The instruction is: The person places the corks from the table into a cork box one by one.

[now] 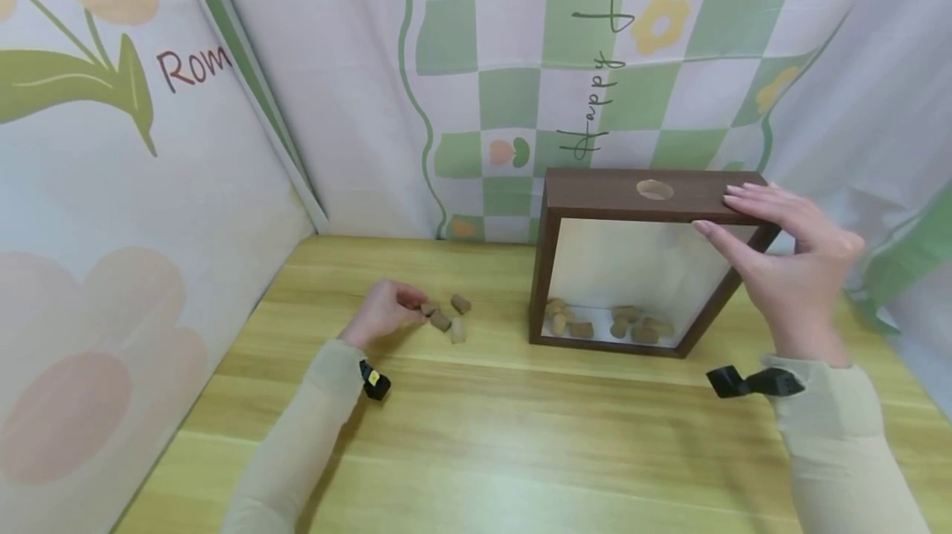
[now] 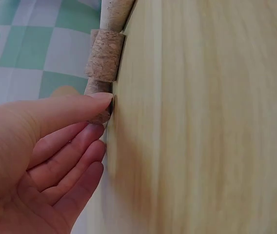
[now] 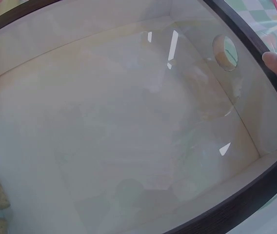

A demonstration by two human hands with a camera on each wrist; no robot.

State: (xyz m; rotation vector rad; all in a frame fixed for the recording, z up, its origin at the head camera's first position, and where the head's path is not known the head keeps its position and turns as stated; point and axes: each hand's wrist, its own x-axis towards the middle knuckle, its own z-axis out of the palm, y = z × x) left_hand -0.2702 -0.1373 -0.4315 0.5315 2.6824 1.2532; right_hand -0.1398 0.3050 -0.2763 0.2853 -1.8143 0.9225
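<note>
My left hand (image 1: pixel 385 311) is low over the table, thumb and fingertips pinching a cork (image 2: pixel 99 117) that they partly hide. Around it lie three more corks: a brown cork (image 1: pixel 440 321) right beside the fingertips, another cork (image 1: pixel 461 303) behind it and a paler cork (image 1: pixel 457 331) in front. To the right stands a dark wood shadow box (image 1: pixel 595 202) with a clear front and a round hole (image 1: pixel 655 190) in its top. My right hand (image 1: pixel 799 257) grips its upper right corner, fingers across the top and thumb at the front edge.
Several corks (image 1: pixel 582 330) lie inside the box along its bottom, in a left and a right group. The wooden table (image 1: pixel 476 435) reaches back to a checkered curtain (image 1: pixel 513 96). A printed curtain (image 1: pixel 89 228) borders the left side.
</note>
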